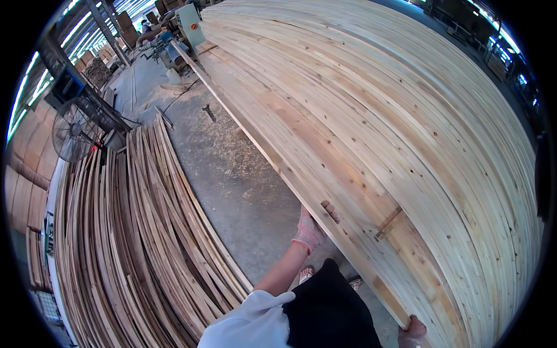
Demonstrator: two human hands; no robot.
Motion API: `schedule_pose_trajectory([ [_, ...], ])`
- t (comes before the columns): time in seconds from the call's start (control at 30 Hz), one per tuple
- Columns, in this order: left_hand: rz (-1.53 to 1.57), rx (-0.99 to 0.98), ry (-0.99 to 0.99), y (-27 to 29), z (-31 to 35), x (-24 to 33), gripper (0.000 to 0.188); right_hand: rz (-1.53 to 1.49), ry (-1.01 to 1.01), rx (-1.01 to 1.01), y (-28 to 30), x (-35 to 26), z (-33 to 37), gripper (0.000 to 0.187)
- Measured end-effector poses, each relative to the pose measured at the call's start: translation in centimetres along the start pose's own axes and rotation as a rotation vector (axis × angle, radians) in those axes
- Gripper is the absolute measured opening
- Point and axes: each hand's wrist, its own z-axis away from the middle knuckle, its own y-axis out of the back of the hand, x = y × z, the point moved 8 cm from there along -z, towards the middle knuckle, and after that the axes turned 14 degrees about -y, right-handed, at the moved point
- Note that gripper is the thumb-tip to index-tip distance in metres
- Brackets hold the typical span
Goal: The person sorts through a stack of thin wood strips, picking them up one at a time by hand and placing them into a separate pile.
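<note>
A long, pale wooden board (365, 264) runs along the near-left edge of a wide surface of planks (371, 116). Wrapped around its side is my left hand (311, 229), in a pinkish-white work glove; the fingertips show on top of the wood. At the board's near end my right hand (412, 332) is closed on the corner, its lower part cut off by the picture's rim. A short brownish strip (389, 224) shows on the planks to the right of my left hand.
Many long, thin wood strips (139, 232) lie stacked at left. Behind them stands a round caged fan (75, 129). Sawdust (238, 153) covers part of the concrete floor, with a small dark tool (209, 112) on it. A pale green machine (190, 26) stands at the far end.
</note>
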Motion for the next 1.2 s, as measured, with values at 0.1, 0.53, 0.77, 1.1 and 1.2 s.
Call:
schedule_pose_trajectory([
  [0.1,-0.083,-0.054,0.001,1.0,1.2,0.8,0.056,-0.081,0.213,0.198,1.0,-8.6,1.1,0.049],
  [0.53,-0.110,-0.087,0.463,13.0,11.0,-10.7,0.040,-0.535,0.894,0.212,8.0,-25.9,10.2,0.064],
  [0.77,-0.034,0.062,0.010,8.8,8.1,-4.2,0.028,-0.234,0.435,0.010,0.6,-7.5,1.6,0.048],
  [1.1,-0.049,-0.013,-0.082,8.0,9.3,-9.6,0.027,-0.628,0.175,0.045,-4.1,12.7,1.8,0.048],
  [1.2,-0.008,0.048,0.098,6.2,14.6,-14.6,0.034,-0.762,0.150,0.045,-7.8,14.1,-2.4,0.049],
])
